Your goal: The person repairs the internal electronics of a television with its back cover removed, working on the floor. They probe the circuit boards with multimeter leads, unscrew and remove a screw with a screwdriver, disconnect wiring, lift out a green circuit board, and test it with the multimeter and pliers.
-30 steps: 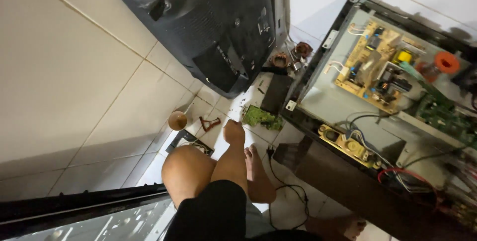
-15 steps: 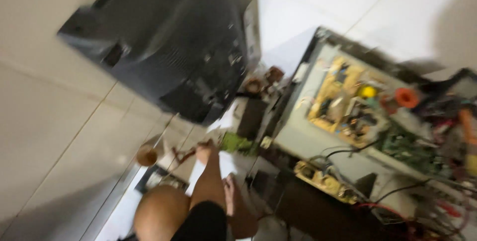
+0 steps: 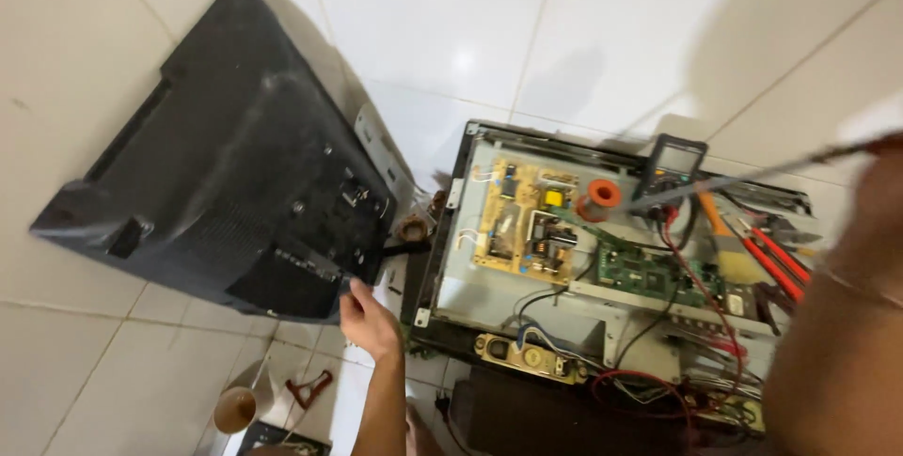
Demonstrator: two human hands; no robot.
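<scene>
My left hand (image 3: 369, 321) reaches forward and its fingers grip the lower edge of a large black television back cover (image 3: 235, 202), which lies tilted on the white tile floor at the left. To its right lies the opened television chassis (image 3: 489, 296), with a yellow power board (image 3: 522, 221) and a green main board (image 3: 649, 273). My right forearm fills the right edge, blurred. My right hand (image 3: 884, 183) looks closed on a thin grey rod (image 3: 752, 174) that points at a red solder spool (image 3: 602, 197).
A dark multimeter (image 3: 673, 160), red-handled pliers (image 3: 776, 254) and a yellow-handled brush (image 3: 722, 240) lie on the chassis's right side. A speaker strip (image 3: 527, 354) and loose wires sit at its near edge. A small brown cup (image 3: 235, 409) stands on the floor at lower left.
The view has swung up off my bent leg and onto the floor. My left hand has come up to the cover's edge, and my right arm has entered at the right.
</scene>
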